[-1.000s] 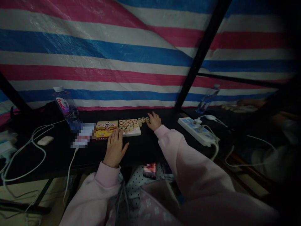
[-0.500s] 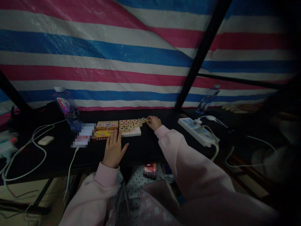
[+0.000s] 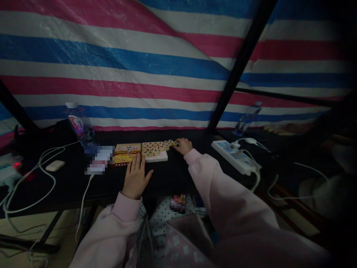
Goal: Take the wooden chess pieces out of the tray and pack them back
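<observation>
Layout of the xiangqi pieces (image 3: 153, 147) on the table (image 3: 174, 178). They stand in rows in the white tray (image 3: 162, 158), the printed box cover (image 3: 125, 149) just beside it. The left hand (image 3: 134, 182) lies palm down, fingers slightly parted and thumb spread, fingertips at the cover's near edge, perhaps steadying it. The right hand (image 3: 184, 146) curls its fingers at the outermost of three loose pieces (image 3: 170, 143), probably keeping their line close to the tray; whether they pinch it cannot be told.
</observation>
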{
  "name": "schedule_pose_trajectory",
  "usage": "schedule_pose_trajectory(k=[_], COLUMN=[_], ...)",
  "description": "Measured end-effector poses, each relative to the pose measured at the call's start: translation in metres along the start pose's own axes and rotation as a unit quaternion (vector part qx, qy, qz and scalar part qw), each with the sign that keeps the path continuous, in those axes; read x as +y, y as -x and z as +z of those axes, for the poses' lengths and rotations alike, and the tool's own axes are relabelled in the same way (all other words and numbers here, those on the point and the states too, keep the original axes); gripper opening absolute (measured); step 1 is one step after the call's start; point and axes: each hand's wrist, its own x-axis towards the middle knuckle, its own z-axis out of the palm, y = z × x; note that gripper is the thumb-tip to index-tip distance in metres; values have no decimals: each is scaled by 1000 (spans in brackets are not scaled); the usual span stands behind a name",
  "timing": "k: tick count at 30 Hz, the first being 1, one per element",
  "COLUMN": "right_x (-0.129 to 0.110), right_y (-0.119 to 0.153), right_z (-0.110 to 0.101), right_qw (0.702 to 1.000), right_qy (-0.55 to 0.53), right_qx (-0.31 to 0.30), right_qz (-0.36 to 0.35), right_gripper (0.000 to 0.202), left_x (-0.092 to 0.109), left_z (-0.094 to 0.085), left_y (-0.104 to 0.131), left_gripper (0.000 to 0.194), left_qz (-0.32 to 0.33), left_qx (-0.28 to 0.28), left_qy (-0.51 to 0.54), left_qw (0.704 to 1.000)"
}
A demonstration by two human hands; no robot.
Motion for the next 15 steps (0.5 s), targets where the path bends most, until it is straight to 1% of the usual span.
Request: schedule_pose_trajectory(k=[7,15], right_x=[0,0], right_y=[1,1], right_z=[-4,-14], right_qw=[1000,999], right_qy=[-2,-1], right_qx=[-1,-32], right_qz=[16,-10], right_gripper=[34,32], left_x=[-2,-2], left_z=[4,5], left_y=[0,0], left_gripper=[63,63], left_qz=[5,3], left_qx=[8,2], left_qy=[5,-1], left_qw=[1000,1000])
